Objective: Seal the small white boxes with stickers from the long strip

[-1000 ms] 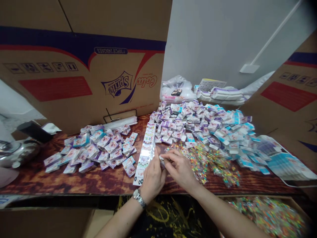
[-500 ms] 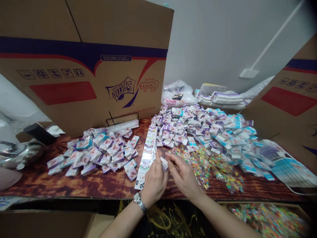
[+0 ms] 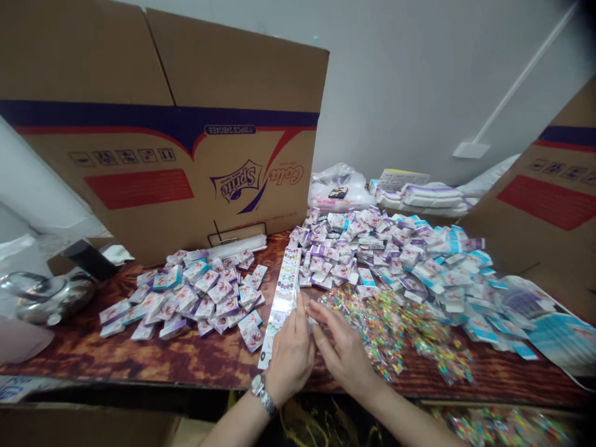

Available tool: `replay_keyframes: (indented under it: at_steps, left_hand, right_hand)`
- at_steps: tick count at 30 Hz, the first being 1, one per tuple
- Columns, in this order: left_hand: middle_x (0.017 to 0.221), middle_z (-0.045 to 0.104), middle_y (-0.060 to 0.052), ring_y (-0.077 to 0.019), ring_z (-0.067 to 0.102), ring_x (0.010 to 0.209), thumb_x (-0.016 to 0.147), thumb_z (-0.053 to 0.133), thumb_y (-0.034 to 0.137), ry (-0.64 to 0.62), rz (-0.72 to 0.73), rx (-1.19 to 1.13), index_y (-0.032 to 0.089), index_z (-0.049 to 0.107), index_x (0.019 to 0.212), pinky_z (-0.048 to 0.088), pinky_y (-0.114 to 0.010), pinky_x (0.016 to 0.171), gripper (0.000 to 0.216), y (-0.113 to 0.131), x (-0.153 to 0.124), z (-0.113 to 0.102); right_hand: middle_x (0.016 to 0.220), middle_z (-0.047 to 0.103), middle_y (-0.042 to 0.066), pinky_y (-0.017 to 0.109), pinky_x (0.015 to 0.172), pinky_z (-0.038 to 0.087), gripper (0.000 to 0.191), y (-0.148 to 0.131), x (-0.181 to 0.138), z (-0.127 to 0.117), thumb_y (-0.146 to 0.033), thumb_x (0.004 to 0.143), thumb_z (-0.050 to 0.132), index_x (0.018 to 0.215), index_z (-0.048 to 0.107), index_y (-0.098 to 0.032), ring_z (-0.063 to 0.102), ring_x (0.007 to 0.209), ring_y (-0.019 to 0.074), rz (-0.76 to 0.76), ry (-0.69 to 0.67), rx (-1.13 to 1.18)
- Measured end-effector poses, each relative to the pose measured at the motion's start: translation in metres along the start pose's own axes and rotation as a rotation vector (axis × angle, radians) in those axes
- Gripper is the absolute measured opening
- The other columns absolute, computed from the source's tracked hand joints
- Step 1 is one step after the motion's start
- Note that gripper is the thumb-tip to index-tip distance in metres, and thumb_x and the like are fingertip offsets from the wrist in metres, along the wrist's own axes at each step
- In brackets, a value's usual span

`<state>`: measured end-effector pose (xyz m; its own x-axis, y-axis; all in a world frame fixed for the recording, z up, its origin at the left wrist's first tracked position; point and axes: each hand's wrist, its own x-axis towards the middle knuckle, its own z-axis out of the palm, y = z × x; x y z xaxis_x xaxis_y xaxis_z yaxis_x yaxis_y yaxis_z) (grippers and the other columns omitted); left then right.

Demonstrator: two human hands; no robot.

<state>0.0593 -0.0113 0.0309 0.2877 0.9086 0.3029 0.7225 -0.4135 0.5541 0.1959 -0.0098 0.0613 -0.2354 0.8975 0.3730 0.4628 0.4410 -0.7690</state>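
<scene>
White sticker sheet beside my left hand, my right hand close by, finger grip unclear from my end.

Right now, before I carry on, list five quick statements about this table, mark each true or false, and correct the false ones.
1. The left hand and right hand are far apart. False: the left hand and right hand are close together.
2. A watch is on the left wrist. True.
3. The printed strip lies to the right of both box piles. False: the printed strip lies between the left box pile and the right box pile.
4. Colourful clear packets lie right of the right hand. True.
5. The large carton stands behind the left box pile. True.
</scene>
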Motion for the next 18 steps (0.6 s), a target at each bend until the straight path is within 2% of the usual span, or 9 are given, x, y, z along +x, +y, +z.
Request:
replay_keyframes:
  at_steps: [5, 8, 11, 15, 18]
  left_hand:
    - [0.124, 0.050, -0.018, -0.0262, 0.053, 0.108, 0.084, 0.036, 0.014, -0.079, -0.030, 0.044, 0.015, -0.005, 0.144, 0.047, -0.041, 0.086, 0.073, -0.001, 0.002, -0.007]
    - [0.133, 0.042, -0.017, -0.0278, 0.045, 0.119, 0.087, 0.042, 0.027, -0.045, -0.014, 0.025, 0.017, 0.003, 0.144, 0.043, -0.043, 0.094, 0.069, -0.003, 0.008, -0.021]
    - [0.142, 0.030, -0.016, -0.0279, 0.031, 0.130, 0.088, 0.044, 0.037, 0.060, 0.003, 0.017, 0.016, 0.010, 0.144, 0.034, -0.044, 0.103, 0.068, -0.010, 0.012, -0.032]
    - [0.135, 0.041, -0.016, -0.0275, 0.039, 0.126, 0.089, 0.043, 0.034, 0.115, -0.021, 0.046, 0.017, 0.031, 0.137, 0.037, -0.045, 0.101, 0.053, -0.033, 0.007, -0.028]
    - [0.132, 0.045, -0.016, -0.0289, 0.043, 0.122, 0.088, 0.044, 0.035, 0.093, -0.055, 0.051, 0.016, 0.045, 0.128, 0.039, -0.046, 0.098, 0.044, -0.053, -0.002, -0.018]
  right_hand:
    - [0.110, 0.063, 0.006, 0.032, 0.081, 0.052, 0.035, 0.006, 0.010, 0.004, -0.026, 0.087, 0.049, 0.122, 0.050, -0.024, 0.062, 0.095, 0.0182, 0.130, -0.079, 0.197]
    - [0.103, 0.066, 0.006, 0.030, 0.078, 0.052, 0.029, 0.024, 0.035, 0.000, -0.024, 0.083, 0.052, 0.111, 0.057, -0.020, 0.064, 0.090, 0.0176, 0.171, -0.109, 0.263]
    - [0.096, 0.069, 0.007, 0.030, 0.075, 0.052, 0.025, 0.049, 0.081, -0.014, -0.023, 0.078, 0.052, 0.101, 0.060, -0.016, 0.065, 0.086, 0.0175, 0.194, 0.026, 0.145]
    - [0.103, 0.066, 0.009, 0.037, 0.083, 0.049, 0.031, 0.081, 0.151, -0.040, -0.022, 0.078, 0.051, 0.108, 0.059, -0.015, 0.063, 0.090, 0.0203, 0.203, 0.154, 0.026]
    - [0.116, 0.060, 0.013, 0.045, 0.095, 0.039, 0.039, 0.093, 0.176, -0.049, -0.023, 0.076, 0.054, 0.113, 0.058, -0.015, 0.055, 0.106, 0.0270, 0.195, 0.213, -0.073]
